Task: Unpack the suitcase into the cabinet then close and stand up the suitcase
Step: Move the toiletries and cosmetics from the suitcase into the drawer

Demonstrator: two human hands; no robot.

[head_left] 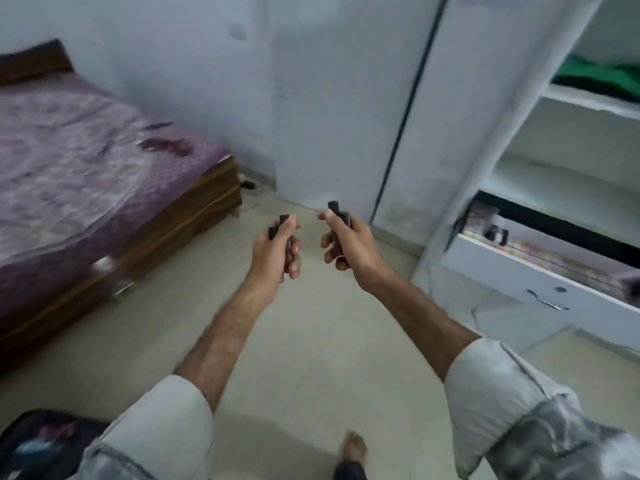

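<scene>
- Pale tiled floor [311, 341]; white walls; bed [86, 174] with purple cover at left.
- One cabinet [571, 168] at right, door open: shelves, one green cloth [602, 77], one open drawer [540, 271].
- One suitcase [45, 441], lower left corner, contents blurred.
- Left hand [277, 251] and right hand [343, 240], forearms extended forward, each clenched round dark stick-like items; exact count unclear.

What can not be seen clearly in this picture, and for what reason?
- Dark sticks in the left hand and right hand, head view: fingers cover them, so what they are is unclear.
- Suitcase: cut off by the bottom left edge and a sleeve; contents blurred.
- Open drawer of the cabinet: contents blurred.
- Green cloth on the shelf: cut off by the right edge.
</scene>
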